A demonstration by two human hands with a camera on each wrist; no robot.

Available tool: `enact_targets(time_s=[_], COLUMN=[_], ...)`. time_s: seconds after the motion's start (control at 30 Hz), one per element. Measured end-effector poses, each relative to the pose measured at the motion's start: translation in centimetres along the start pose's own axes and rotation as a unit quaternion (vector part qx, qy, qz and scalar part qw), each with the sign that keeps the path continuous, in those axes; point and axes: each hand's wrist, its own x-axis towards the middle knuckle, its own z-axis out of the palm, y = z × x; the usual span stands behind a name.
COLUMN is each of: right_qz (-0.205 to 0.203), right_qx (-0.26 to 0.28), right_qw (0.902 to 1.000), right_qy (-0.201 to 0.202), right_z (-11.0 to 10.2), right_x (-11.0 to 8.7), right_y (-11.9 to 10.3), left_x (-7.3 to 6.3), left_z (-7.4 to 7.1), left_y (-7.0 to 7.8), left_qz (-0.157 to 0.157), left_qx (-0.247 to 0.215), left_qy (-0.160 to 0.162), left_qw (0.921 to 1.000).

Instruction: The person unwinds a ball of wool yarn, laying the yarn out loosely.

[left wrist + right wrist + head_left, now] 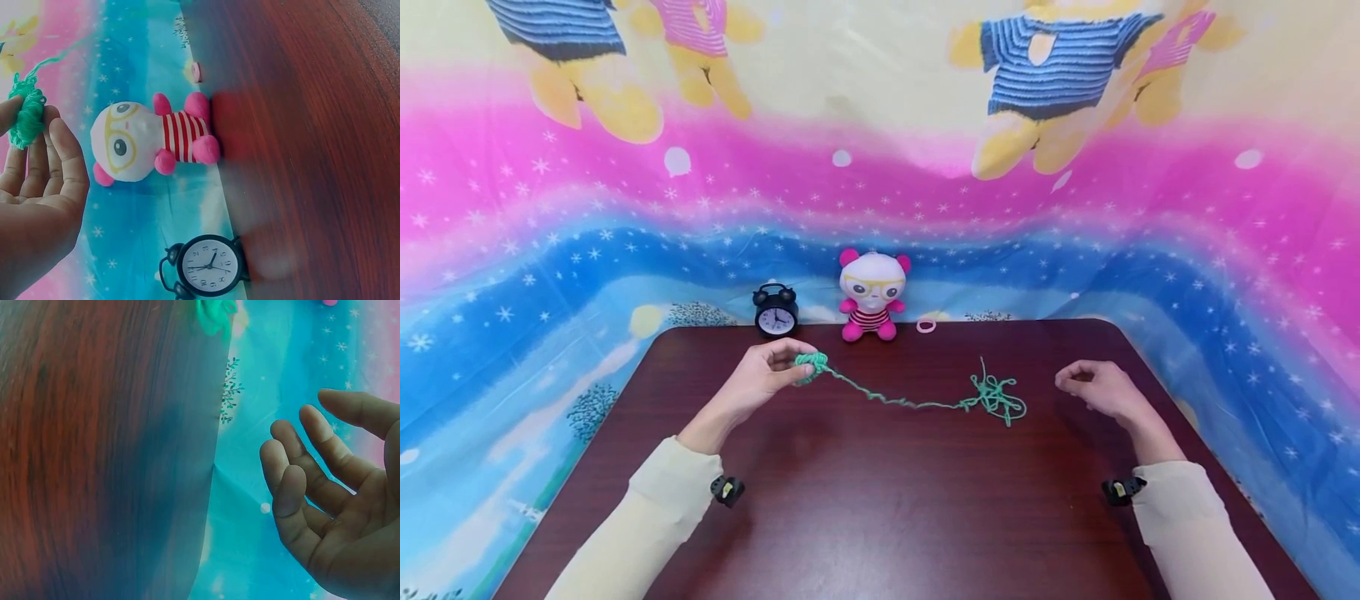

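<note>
A small wound ball of green yarn (811, 365) is pinched between the thumb and fingers of my left hand (766, 371). In the left wrist view the ball (27, 115) shows its wound loops, with a strand leaving its top. From it the strand (895, 401) runs right to a loose, looped heap of green yarn (996, 397). My right hand (1101, 387) hangs to the right of that heap, apart from it. Its fingers are loosely bent and hold nothing in the right wrist view, where a bit of the green yarn (215, 315) appears at the top.
A black twin-bell alarm clock (776, 311) and a pink-and-white plush panda (872, 296) stand at the back edge of the dark red wooden table (865, 517). Right of the panda lies a small pink ring (927, 326). A printed cloth (925, 192) hangs around the table.
</note>
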Motion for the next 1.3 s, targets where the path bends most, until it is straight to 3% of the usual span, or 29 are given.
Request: enact_targets(time_s=[0.23,0.53,0.97,1.3], right_qz=[-0.009,-0.032,-0.067,-0.113], right_qx=[0.012,0.069,0.133,0.123], right_qw=[0.9999,0.9971,0.9887,0.9858], right_qy=[0.003,-0.011,-0.012,-0.014], right_z=[0.9,3.2,6.8,9.2], right_x=[0.2,0.6,0.8,0.7], right_y=[-1.2,-3.6,-8.5,-11.6], left_x=[0.1,0.1,0.1,0.1], left_z=[0.2,0.4,0.6,0.6], left_y=[0.0,-0.1,0.3,0.3], left_qz=[0.002,0.003,-0.004,0.0], left_qx=[0.006,-0.002,0.023,0.027], left_qy=[0.0,-0.005,0.005,0.006], left_qw=[1.0,1.0,0.9997,0.9996])
